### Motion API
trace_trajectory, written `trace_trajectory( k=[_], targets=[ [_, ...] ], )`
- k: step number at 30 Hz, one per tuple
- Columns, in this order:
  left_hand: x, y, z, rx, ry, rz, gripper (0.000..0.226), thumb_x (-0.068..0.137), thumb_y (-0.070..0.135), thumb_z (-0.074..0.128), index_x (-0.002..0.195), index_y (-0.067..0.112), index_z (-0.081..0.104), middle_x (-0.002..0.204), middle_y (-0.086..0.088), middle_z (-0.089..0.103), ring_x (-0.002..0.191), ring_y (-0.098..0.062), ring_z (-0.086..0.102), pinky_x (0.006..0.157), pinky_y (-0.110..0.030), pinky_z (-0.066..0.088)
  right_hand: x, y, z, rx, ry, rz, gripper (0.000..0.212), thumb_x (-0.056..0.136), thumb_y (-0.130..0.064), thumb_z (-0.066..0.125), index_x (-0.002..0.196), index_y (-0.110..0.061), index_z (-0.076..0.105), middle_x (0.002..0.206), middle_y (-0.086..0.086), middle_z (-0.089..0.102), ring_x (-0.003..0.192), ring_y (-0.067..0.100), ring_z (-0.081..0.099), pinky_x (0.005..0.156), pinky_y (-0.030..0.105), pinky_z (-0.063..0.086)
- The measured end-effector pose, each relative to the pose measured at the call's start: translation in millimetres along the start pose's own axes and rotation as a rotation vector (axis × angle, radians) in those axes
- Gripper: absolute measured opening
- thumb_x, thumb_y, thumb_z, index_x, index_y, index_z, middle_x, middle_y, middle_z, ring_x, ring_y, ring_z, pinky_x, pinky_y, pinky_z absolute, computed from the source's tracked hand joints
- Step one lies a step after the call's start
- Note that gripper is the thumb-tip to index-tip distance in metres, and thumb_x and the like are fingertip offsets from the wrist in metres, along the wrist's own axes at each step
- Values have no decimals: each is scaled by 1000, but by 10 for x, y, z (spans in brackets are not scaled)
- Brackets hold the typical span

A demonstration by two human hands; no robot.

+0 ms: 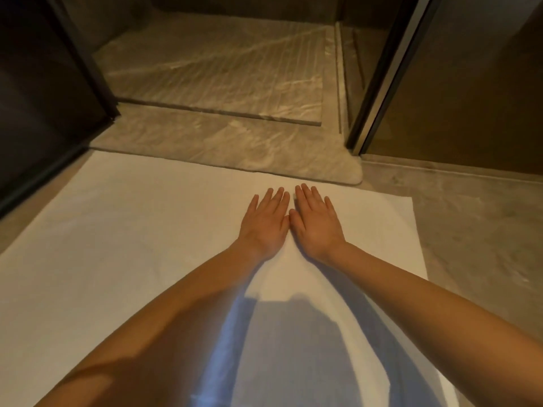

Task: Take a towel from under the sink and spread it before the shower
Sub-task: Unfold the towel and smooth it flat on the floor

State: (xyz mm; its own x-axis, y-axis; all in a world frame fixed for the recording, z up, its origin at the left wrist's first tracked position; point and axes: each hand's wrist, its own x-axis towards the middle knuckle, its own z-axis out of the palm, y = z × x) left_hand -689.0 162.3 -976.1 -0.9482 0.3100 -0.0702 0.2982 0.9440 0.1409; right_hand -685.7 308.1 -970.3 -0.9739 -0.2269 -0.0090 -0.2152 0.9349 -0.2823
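Note:
A large white towel [123,245] lies spread flat on the floor, its far edge along the marble threshold [223,148] of the shower. My left hand [266,223] and my right hand [316,223] rest palm down on the towel, side by side near its far edge, thumbs almost touching and fingers extended. Neither hand grips anything. Both forearms reach forward over the towel, and their shadow covers its near part.
The shower floor [217,63] of ribbed marble lies beyond the step. A dark glass door panel [38,98] stands at the left, and a dark metal frame post [379,74] with a glass panel at the right. Grey stone floor [470,230] extends to the right of the towel.

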Motion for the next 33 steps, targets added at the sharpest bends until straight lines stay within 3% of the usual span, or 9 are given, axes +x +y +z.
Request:
trace_trajectory(
  k=[6, 15, 19, 21, 24, 27, 30, 33],
  targets=[
    [53, -324, 119, 0, 23, 44, 57, 103, 42, 16, 156, 24, 3, 164, 6, -2, 150, -11, -5, 121, -36, -3, 186, 87, 198, -38, -20, -55, 57, 103, -42, 15, 156, -22, 7, 164, -3, 5, 150, 14, -2, 119, 34, -6],
    [68, -374, 191, -34, 55, 62, 59, 100, 47, 11, 156, 28, 4, 164, 10, -2, 149, -7, -7, 120, -33, -6, -300, 1290, -189, -88, 47, 309, 64, 102, -44, 18, 156, -11, 8, 163, 8, 9, 150, 22, 4, 122, 40, 2],
    [69, -350, 131, -21, -21, 60, 59, 101, 45, 11, 156, 25, -1, 164, 7, -6, 149, -10, -10, 121, -36, -6, -468, 1427, -293, -90, 27, 337, 63, 103, -42, 19, 156, -10, 7, 163, 9, 8, 150, 25, 4, 122, 43, 4],
    [72, -329, 37, 21, -86, 67, 59, 102, 43, 12, 155, 22, -2, 164, 3, -8, 150, -13, -10, 121, -37, -6, -463, 1349, -361, -110, 4, 365, 62, 103, -40, 19, 155, -9, 6, 164, 10, 6, 150, 25, 3, 121, 44, 3],
    [-169, -274, -78, 20, 19, 102, 59, 102, 40, 11, 156, 16, 5, 164, -2, 2, 151, -17, -2, 120, -37, -3, -515, 962, -353, -107, 62, 405, 61, 104, -35, 21, 155, -5, 7, 163, 14, 6, 150, 27, 3, 121, 42, 1],
    [-621, -81, 11, 35, 123, 215, 59, 101, 36, 17, 155, 13, 16, 163, -4, 13, 150, -20, 8, 119, -37, -3, -628, 134, -49, 31, 94, 198, 59, 104, -33, 26, 155, -8, 8, 163, 11, 7, 150, 24, 4, 120, 36, -3],
    [-799, 50, 170, -19, 34, 120, 59, 102, 33, 22, 155, 17, -1, 163, 2, -2, 150, -13, -6, 119, -33, -11, -683, -482, 203, 117, 19, 29, 59, 103, -36, 22, 156, -15, 8, 164, 3, 7, 150, 17, 0, 120, 33, -6],
    [-872, 22, 249, -15, 17, 80, 57, 104, 34, 18, 155, 17, -2, 164, 2, -6, 149, -10, -10, 120, -32, -9, -820, -323, 253, 32, 5, 56, 59, 103, -39, 20, 156, -17, 6, 164, 0, 6, 150, 15, -1, 120, 32, -8]
  ],
)
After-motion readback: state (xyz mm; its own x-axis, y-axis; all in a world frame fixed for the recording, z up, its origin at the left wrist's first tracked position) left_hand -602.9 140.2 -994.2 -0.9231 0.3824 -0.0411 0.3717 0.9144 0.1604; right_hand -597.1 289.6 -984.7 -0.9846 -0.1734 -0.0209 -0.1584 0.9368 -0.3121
